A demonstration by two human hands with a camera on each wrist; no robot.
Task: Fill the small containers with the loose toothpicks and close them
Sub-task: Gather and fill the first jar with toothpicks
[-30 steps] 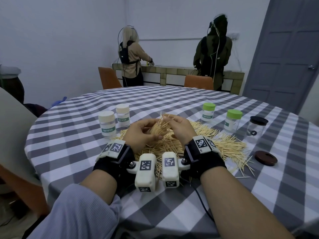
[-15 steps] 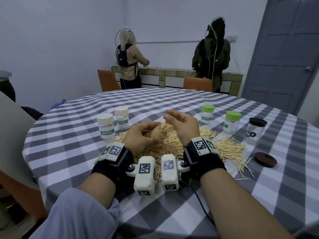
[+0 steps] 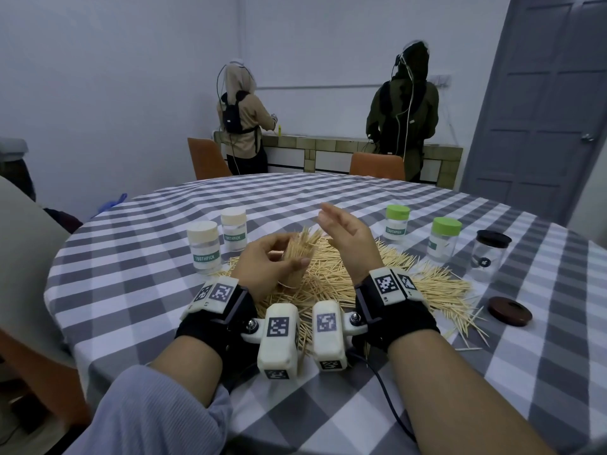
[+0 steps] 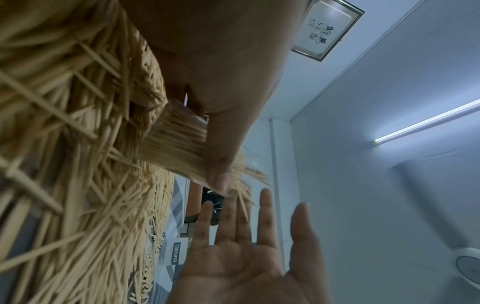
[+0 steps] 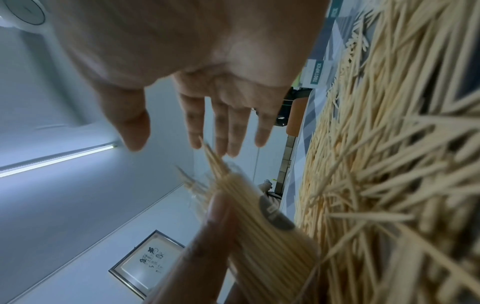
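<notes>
left hand grips toothpick bundle | right hand beside it, fingers spread, holding nothing | toothpick pile beneath both

The left hand curls around a thick bundle of toothpicks, tips fanning upward, over the loose heap on the checked worktop. The right hand hangs just beside the bundle, fingers straight, holding nothing. Two cream-capped jars stand left of the heap, two green-capped ones and a black-lidded clear jar right, a brown lid nearby.
</notes>
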